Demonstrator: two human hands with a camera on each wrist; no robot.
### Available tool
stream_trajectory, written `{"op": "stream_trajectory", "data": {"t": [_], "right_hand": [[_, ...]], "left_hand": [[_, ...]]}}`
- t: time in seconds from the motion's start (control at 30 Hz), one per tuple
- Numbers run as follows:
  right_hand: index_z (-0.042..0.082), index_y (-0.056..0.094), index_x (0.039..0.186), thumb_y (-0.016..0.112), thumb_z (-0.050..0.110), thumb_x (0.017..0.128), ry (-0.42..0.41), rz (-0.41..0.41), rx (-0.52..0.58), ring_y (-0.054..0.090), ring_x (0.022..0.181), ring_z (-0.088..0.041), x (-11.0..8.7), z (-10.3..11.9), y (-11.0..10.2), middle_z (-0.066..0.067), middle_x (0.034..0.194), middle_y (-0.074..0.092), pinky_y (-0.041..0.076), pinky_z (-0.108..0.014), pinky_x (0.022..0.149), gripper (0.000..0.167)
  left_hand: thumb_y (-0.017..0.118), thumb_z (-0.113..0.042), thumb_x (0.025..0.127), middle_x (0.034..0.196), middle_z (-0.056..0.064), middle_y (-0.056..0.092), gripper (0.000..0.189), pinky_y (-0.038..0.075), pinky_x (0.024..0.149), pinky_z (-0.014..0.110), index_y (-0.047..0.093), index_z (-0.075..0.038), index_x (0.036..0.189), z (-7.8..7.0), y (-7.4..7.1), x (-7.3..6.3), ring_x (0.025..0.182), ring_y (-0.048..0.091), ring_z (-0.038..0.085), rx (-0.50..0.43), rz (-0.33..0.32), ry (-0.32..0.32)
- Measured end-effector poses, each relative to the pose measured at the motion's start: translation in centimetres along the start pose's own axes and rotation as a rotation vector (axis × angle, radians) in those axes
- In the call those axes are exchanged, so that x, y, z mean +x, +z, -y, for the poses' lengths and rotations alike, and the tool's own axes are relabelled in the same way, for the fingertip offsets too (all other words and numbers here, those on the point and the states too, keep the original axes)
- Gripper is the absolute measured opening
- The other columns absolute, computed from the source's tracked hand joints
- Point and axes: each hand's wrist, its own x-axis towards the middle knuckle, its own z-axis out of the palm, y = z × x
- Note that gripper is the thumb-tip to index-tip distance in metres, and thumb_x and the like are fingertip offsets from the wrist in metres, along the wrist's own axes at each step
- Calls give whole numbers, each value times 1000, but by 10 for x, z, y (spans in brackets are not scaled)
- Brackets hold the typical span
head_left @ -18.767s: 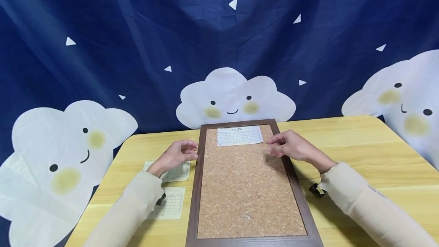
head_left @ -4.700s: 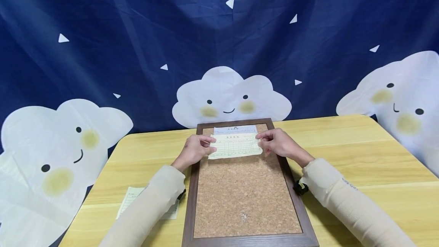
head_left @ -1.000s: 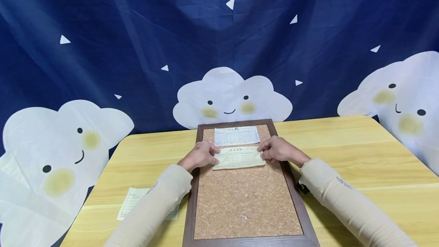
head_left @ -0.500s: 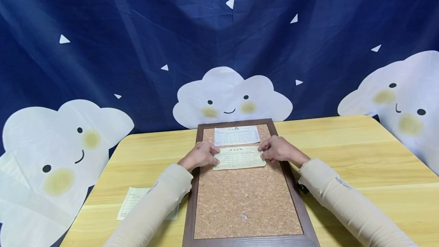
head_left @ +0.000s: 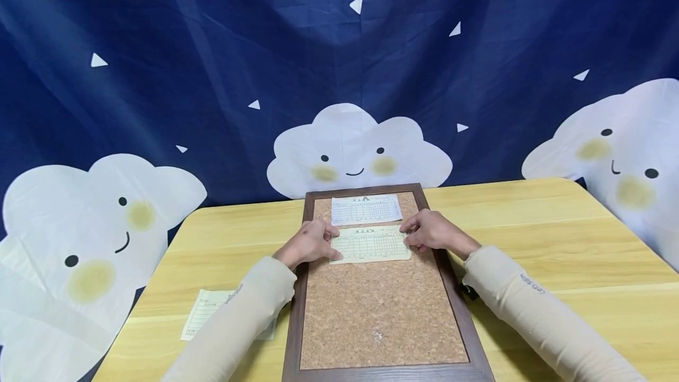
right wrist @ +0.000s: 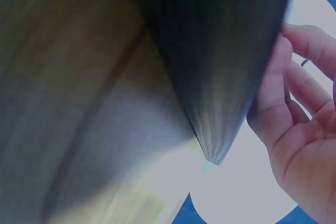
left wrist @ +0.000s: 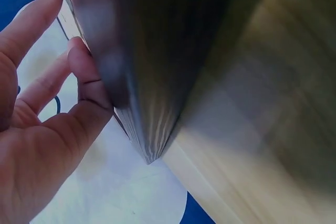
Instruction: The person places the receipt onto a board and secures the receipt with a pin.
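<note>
A cork board in a dark brown frame [head_left: 294,311] lies lengthwise on the yellow wooden table [head_left: 557,240]. A white printed slip [head_left: 366,210] sits at its far end. Just below it, a yellowish printed slip [head_left: 369,245] lies flat on the cork. My left hand [head_left: 309,243] touches the slip's left end with its fingertips and my right hand [head_left: 431,231] touches its right end. In the left wrist view, the left hand's fingers [left wrist: 31,24] show relaxed beside the dark frame [left wrist: 152,51]. In the right wrist view, the right hand's fingers [right wrist: 310,45] lie loose beside the frame [right wrist: 220,51].
One more printed slip [head_left: 204,311] lies on the table left of the board, partly under my left sleeve. A dark blue curtain with white cloud faces [head_left: 361,152] hangs behind the table. The near half of the cork [head_left: 379,317] is bare.
The yellowish slip, earlier held over the white slip, has come down onto the cork just below it. Over the last second both hands have barely moved.
</note>
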Motion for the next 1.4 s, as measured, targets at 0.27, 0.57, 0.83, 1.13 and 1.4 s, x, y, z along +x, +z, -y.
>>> {"op": "stream_trajectory", "data": {"t": [0.27, 0.57, 0.83, 1.13, 1.4], "right_hand": [[-11, 64, 124, 67, 7, 94, -86, 59, 15, 70, 73, -22, -12, -5, -20, -11, 80, 68, 60, -35, 68, 35], [-15, 60, 126, 62, 4, 96, -115, 36, 78, 65, 76, -20, -26, -7, -43, -14, 88, 69, 60, -36, 70, 36], [-18, 60, 123, 63, 4, 95, -146, 34, 92, 64, 74, -18, -41, -15, -57, -9, 79, 67, 59, -37, 71, 35], [-21, 58, 120, 62, 2, 95, -154, 35, 121, 68, 79, -24, -50, -28, -67, -20, 94, 71, 59, -37, 72, 34], [-21, 60, 117, 64, 3, 95, -131, 31, 117, 68, 79, -23, -60, -34, -72, -17, 90, 71, 59, -33, 71, 33]], "left_hand": [[91, -11, 71, 97, 4, 61, 55, 46, 83, 34, 70, 0, 121, 3, 3, -2, 90, 51, 17, -28, -12, 63], [89, -10, 74, 93, 3, 59, 52, 46, 81, 32, 70, 2, 120, 5, 4, -5, 87, 51, 17, -9, -17, 78], [91, -14, 73, 95, 4, 60, 53, 47, 83, 34, 71, -1, 120, 4, 4, -3, 89, 51, 18, 12, -30, 64], [91, -13, 72, 95, 3, 61, 52, 47, 83, 34, 72, -2, 119, 4, 4, -4, 89, 52, 17, 10, -34, 54], [90, -13, 74, 98, 3, 62, 52, 48, 84, 34, 71, -2, 121, 1, 3, -5, 91, 53, 18, 32, -34, 43]]}}
